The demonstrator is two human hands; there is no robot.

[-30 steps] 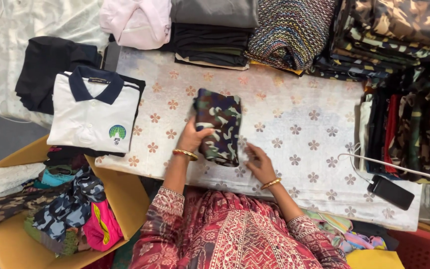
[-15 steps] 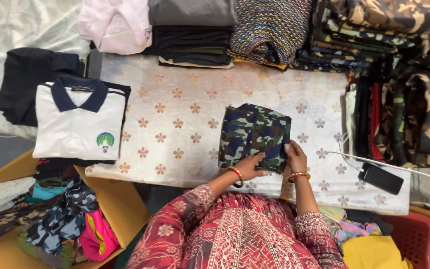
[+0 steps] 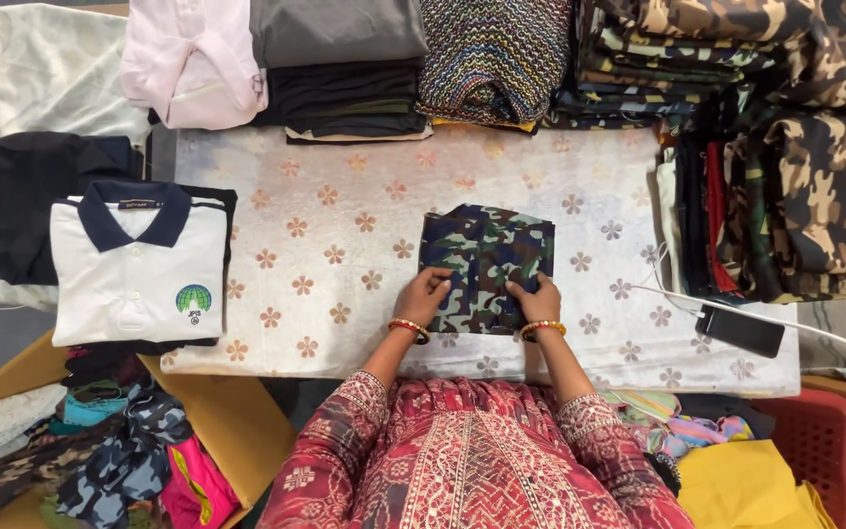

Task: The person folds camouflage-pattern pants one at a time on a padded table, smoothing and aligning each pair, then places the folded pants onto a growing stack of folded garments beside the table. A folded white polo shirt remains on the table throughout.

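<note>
Both the left hand (image 3: 427,294) and right hand (image 3: 533,297) are pressing flat, ungripping, on the near edge of the soft, light folded camouflage garment (image 3: 487,264).

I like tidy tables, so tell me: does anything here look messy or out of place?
On the table little does: both hands rest on a squarely folded camouflage garment. The mess is the cardboard box at lower left, with clothes heaped in it unfolded.
</note>
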